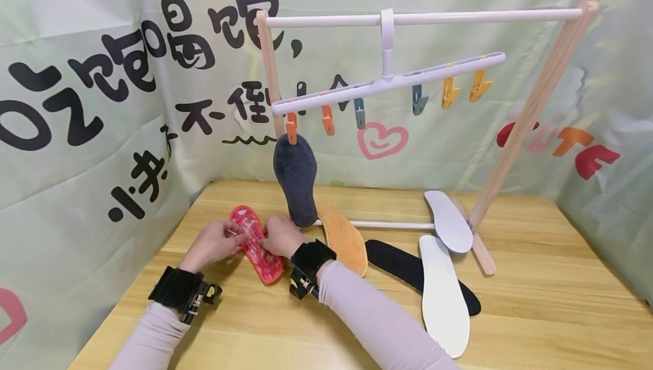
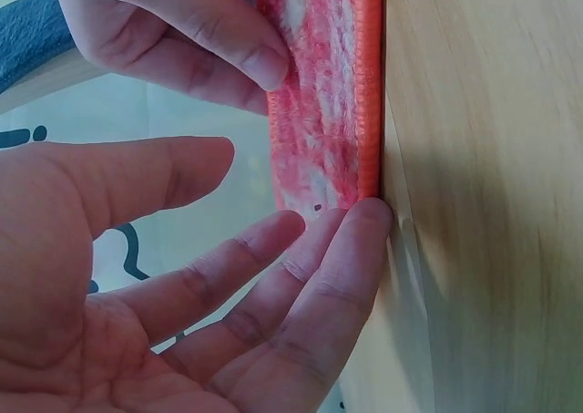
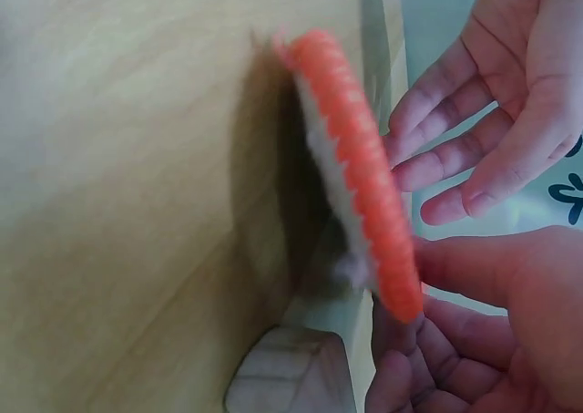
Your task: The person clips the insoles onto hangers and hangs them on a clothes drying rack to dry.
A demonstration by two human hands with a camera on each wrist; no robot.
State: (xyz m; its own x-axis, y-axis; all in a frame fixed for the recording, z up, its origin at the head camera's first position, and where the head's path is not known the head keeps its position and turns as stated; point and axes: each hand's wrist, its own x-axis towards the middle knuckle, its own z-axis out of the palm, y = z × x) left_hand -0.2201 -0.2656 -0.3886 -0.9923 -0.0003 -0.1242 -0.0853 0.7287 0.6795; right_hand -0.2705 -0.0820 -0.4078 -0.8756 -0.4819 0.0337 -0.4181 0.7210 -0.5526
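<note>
A red and white fuzzy insole [image 1: 264, 262] with an orange stitched rim is tilted up off the table, between both hands. My right hand [image 1: 284, 237] pinches its right edge, thumb on the patterned face and fingers underneath. On the other side, my left hand [image 1: 216, 242] touches the edge with fairly straight fingertips [image 2: 369, 217], while its thumb [image 2: 196, 171] stands away from the insole. In the right wrist view the insole [image 3: 360, 167] appears edge-on, its pale fluffy underside facing the table. Just behind the right hand, a dark insole [image 1: 296, 174] hangs from an orange clip [image 1: 291, 129].
A pale hanger bar [image 1: 357, 89] with orange, teal and yellow clips hangs tilted from a wooden-legged rack [image 1: 533, 109]. Right of my hands lie an orange insole [image 1: 344, 242], a black insole [image 1: 393, 259] and two white insoles [image 1: 445, 302], partly overlapping. Printed cloth surrounds the table [image 1: 556, 302].
</note>
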